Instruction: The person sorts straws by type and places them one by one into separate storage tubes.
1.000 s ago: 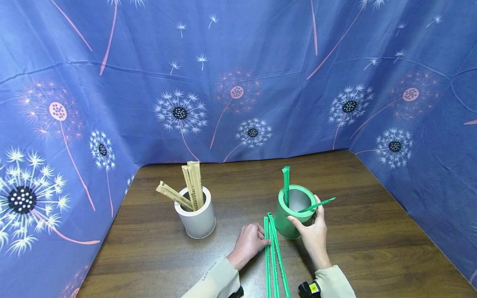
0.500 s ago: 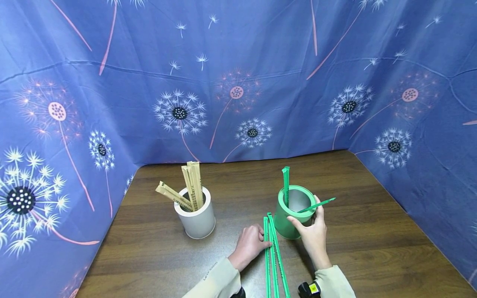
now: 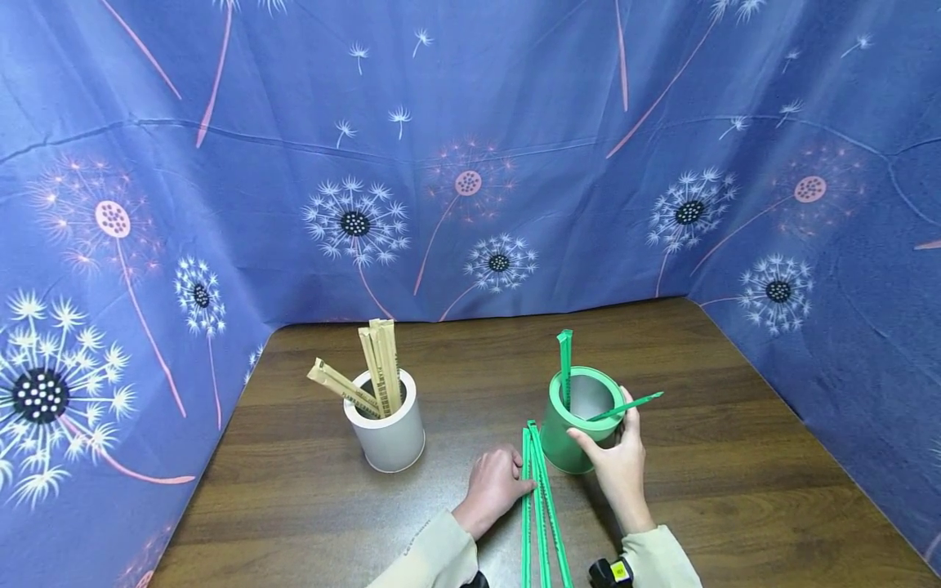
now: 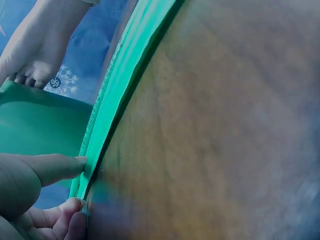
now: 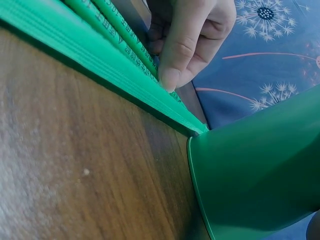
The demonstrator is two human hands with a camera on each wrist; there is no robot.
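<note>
Several long green wrapped straws (image 3: 546, 523) lie side by side on the table, pointing away from me. My left hand (image 3: 494, 488) pinches the leftmost straw near its far end; in the left wrist view its thumb lies on the green wrapper (image 4: 117, 85) and the other fingers curl at the edge. Just beyond stands a green cup (image 3: 564, 445), which my right hand (image 3: 621, 474) grips from the right, thumb on the near side. One green straw (image 3: 565, 367) stands upright in it, and another green straw (image 3: 632, 405) leans out over the right rim.
To the left stands a white cup (image 3: 393, 445) holding several tan wrapped straws (image 3: 382, 367). The wooden table (image 3: 750, 457) ends at a blue dandelion-patterned cloth (image 3: 588, 245) behind and at both sides.
My left hand has shifted slightly to the right at the straws, and the leftmost straw's far end sits a little closer to the others. My right hand and the green cup stay put.
</note>
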